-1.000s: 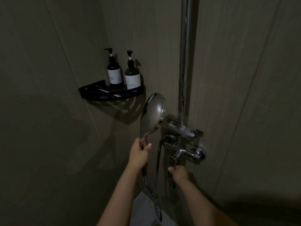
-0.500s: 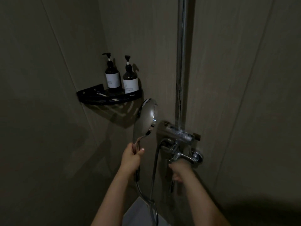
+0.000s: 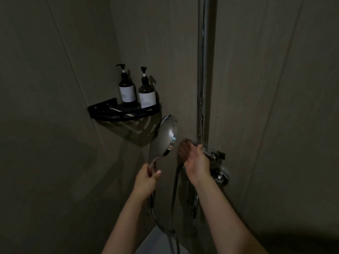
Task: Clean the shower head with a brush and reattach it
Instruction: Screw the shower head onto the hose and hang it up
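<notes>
One shower head [image 3: 164, 136] stands at the centre of the frame, chrome back toward the camera, face turned to the right. The left hand [image 3: 146, 182] is wrapped tight around its handle, thumb laid along the front. One hose [image 3: 172, 198] runs down from the handle, loops near the bottom edge and climbs to the valve [image 3: 218, 173]. Just right of the head, the right hand [image 3: 198, 162] is curled around one brown brush [image 3: 184, 149], blurred, its bristles facing the head but apart from it. Behind that hand one chrome riser pipe [image 3: 205, 70] runs up and out of the frame's top. In the corner at centre left, one black shelf [image 3: 124, 112] carries two dark pump bottles [image 3: 126, 88] with pale labels, side by side.
</notes>
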`<state>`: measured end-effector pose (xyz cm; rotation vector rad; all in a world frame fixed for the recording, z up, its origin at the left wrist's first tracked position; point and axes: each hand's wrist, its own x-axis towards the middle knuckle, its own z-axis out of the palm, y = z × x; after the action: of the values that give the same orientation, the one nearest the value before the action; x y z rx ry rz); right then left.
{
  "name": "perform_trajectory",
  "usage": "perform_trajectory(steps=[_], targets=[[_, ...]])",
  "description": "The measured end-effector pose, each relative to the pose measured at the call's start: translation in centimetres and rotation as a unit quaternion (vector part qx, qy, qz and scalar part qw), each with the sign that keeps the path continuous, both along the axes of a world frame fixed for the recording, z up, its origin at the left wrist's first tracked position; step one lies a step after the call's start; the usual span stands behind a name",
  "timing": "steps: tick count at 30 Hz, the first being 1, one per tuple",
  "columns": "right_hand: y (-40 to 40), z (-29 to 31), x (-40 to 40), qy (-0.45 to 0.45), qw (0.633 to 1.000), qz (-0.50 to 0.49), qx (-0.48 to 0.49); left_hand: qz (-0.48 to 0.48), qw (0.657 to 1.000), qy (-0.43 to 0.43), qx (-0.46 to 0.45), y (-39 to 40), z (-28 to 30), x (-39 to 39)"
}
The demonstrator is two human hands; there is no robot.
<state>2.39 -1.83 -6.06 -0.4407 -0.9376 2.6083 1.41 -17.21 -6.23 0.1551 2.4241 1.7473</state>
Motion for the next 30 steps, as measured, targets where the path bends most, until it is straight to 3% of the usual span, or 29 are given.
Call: perform_trajectory(steps=[6,10,15,19,25,28,30], targets=[[-0.4,-2.3,-0.6,-0.037,0.999,0.001,-0.028,0.014,1.000,0.014,0.006,-0.3,-0.2,-0.1],[-0.9,-5.0,-0.9,-0.221,0.972,0.054,0.064,0.028,0.999,0.025,-0.025,-0.3,-0.3,-0.2],[-0.4,-9.7,0.3,-0.373,0.914,-0.030,0.155,0.046,0.998,0.021,-0.029,-0.6,-0.5,-0.2],[-0.2,-12.1,1.4,-0.400,0.882,-0.064,0.240,0.024,1.000,0.009,-0.012,-0.6,-0.8,0.0],[-0.5,-12.0,2.9,-0.410,0.821,-0.008,0.398,0.027,0.999,-0.014,0.028,-0.4,-0.8,0.2],[-0.4,-12.6,2.9,-0.442,0.794,0.029,0.416,0.018,0.997,-0.033,0.071,-0.6,-0.6,0.4],[-0.2,-13.0,2.8,-0.456,0.780,0.045,0.426,0.028,0.998,-0.015,0.047,-0.7,-0.6,0.2]])
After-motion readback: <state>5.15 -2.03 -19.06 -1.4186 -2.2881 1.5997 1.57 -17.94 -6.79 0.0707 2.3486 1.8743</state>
